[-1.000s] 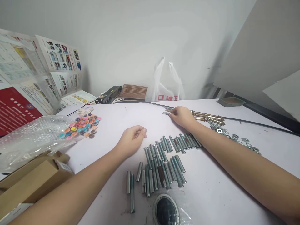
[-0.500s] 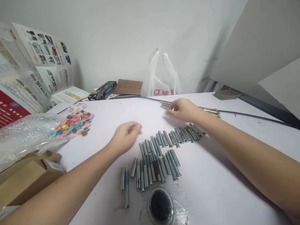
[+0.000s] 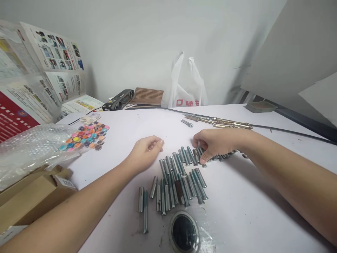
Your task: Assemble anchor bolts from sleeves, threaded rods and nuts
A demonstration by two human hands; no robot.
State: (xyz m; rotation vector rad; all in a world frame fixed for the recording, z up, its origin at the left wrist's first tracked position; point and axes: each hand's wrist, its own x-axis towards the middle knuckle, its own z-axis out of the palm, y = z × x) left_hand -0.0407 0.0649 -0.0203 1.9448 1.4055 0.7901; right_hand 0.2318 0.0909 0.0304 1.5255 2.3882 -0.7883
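My left hand [image 3: 147,151] rests on the white table with its fingers curled in and the thumb against them; nothing shows in it. Just right of it lie rows of silver expansion bolts and sleeves [image 3: 172,191], side by side. My right hand [image 3: 217,144] is over the right part of the back row, thumb and index finger around a metal bolt [image 3: 203,162] there. The palm hides several of the pieces beneath. Behind the right hand lies a short assembled anchor bolt [image 3: 186,123], close to a bundle of brassy anchor bolts [image 3: 229,123].
Colourful round discs [image 3: 89,137] lie at left beside bubble wrap [image 3: 37,140] and a cardboard box [image 3: 34,196]. A round black disc [image 3: 184,232] is taped down in front. A white plastic bag [image 3: 188,84], a black device [image 3: 118,100] and a small tray [image 3: 260,106] line the back edge.
My right hand has come nearer, from the anchor bolts at the back to the row of bolts. A short anchor bolt now shows where it was. The left hand stays in place.
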